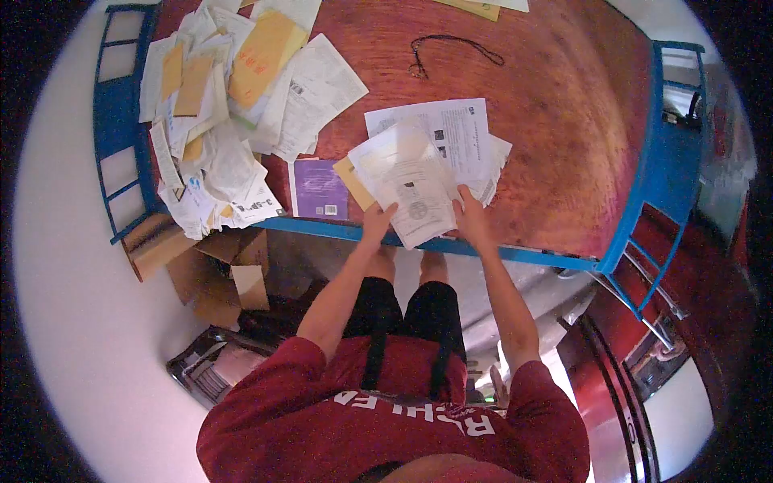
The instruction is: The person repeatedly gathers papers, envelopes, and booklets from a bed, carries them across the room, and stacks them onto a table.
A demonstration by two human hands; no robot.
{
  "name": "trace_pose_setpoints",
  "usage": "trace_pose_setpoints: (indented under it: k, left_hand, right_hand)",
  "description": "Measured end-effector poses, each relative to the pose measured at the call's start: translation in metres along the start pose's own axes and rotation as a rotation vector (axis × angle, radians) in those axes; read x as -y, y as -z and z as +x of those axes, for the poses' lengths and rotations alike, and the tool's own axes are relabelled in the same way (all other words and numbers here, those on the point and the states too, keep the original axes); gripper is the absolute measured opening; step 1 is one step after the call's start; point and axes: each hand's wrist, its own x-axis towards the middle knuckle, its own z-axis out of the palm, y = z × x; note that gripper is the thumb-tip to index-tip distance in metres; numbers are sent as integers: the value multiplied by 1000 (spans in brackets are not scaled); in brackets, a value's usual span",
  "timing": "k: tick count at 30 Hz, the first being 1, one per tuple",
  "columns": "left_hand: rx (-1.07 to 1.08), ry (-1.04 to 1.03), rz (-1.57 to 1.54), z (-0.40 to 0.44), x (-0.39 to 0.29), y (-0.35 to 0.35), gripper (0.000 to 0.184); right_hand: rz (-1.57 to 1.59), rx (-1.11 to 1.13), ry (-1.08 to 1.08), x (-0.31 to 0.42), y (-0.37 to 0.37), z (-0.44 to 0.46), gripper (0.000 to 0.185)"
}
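Observation:
A white printed sheet [415, 189] is held at a slant over the front edge of the reddish table [564, 145]. My left hand [378, 220] is closed at the left side of the papers, by a tan envelope [354, 182] that shows from under the sheet. My right hand [469, 212] pinches the sheet's right edge. More printed papers [463, 129] lie on the table just beyond, partly covered by the held sheet. A purple booklet [319, 190] lies left of my left hand.
A large messy heap of papers and envelopes [217, 105] covers the table's left side. A black cord [459, 38] lies at the back. Blue metal frames [672, 161] stand at both ends. Open cardboard boxes [205, 274] sit below at the left.

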Motion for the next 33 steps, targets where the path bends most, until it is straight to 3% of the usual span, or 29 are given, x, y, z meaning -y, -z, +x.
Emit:
trace_pose_setpoints:
  k: [2, 5, 6, 7, 9, 11, 15, 18, 19, 21, 22, 23, 24, 26, 28, 30, 33]
  left_hand:
    - [-10, -280, 338, 0, -10, -1, 30]
    - [-65, -388, 419, 8, -45, -7, 29]
    - [-99, -414, 610, 6, -68, -11, 29]
    - [-93, -415, 616, 16, -72, -13, 29]
    - [-84, -742, 516, 38, -85, -18, 28]
    - [-125, -855, 657, 50, -103, -23, 31]
    - [-131, -1076, 964, 91, -127, -30, 44]
    - [-31, -1017, 1098, 108, -151, -32, 51]
    - [-27, -1019, 1106, 115, -155, -32, 51]
    - [-20, -854, 1303, 126, -161, -34, 53]
    - [-18, -856, 1301, 128, -163, -34, 53]
    - [67, -772, 1375, 130, -166, -31, 52]
    - [153, -684, 1446, 127, -171, -31, 51]
    - [174, -706, 1538, 120, -178, -33, 48]
    - [203, -723, 1634, 117, -180, -32, 46]
    - [305, -568, 1396, 119, -179, -32, 45]
    - [496, -601, 1270, 116, -167, -25, 43]
  right_hand:
    - [130, -164, 82, -10, -10, -6, 27]
    - [276, -385, 88, -21, -28, -4, 29]
    - [279, -391, 82, -30, -39, -2, 29]
    - [445, -445, 5, -37, -51, 1, 35]
    - [618, -504, -74, -39, -63, 2, 42]
    - [1167, -533, -218, -21, -65, -1, 50]
    - [1305, -648, -380, -5, -79, -1, 40]
    - [1493, -626, -529, -28, -115, 2, 40]
    - [1232, -574, -320, -56, -145, 5, 38]
    - [964, -522, -122, -87, -186, 11, 36]
    - [585, -449, -6, -96, -197, 15, 34]
    - [445, -439, 54, -98, -200, 18, 35]
    - [467, -423, 29, -96, -204, 21, 35]
    - [786, -424, -172, -92, -211, 35, 35]
    - [903, -447, -271, -96, -220, 44, 36]
    - [909, -465, -316, -97, -223, 48, 36]
    - [947, -479, -368, -99, -219, 50, 36]
